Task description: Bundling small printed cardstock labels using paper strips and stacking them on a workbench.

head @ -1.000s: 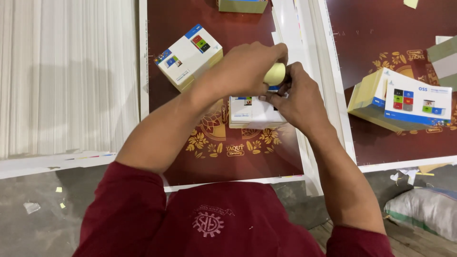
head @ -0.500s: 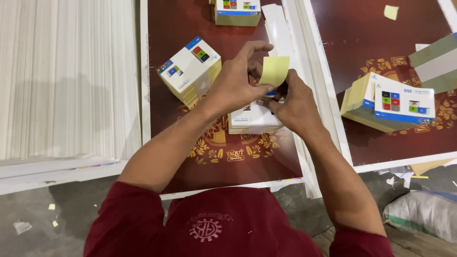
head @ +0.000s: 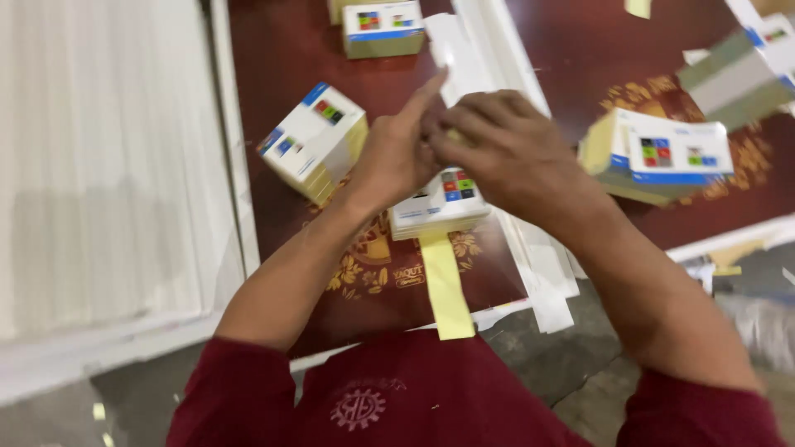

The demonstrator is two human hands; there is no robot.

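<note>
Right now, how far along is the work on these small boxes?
Several white boxes already lie about the dark red board. In hand: left hand and right hand meet above one box, a yellow strip hanging beneath it. What remains cannot be told.

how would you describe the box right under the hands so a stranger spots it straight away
On the dark red board, find the white box directly below the left hand and right hand. Unlike the other boxes, a long yellow strip hangs from it.
</note>
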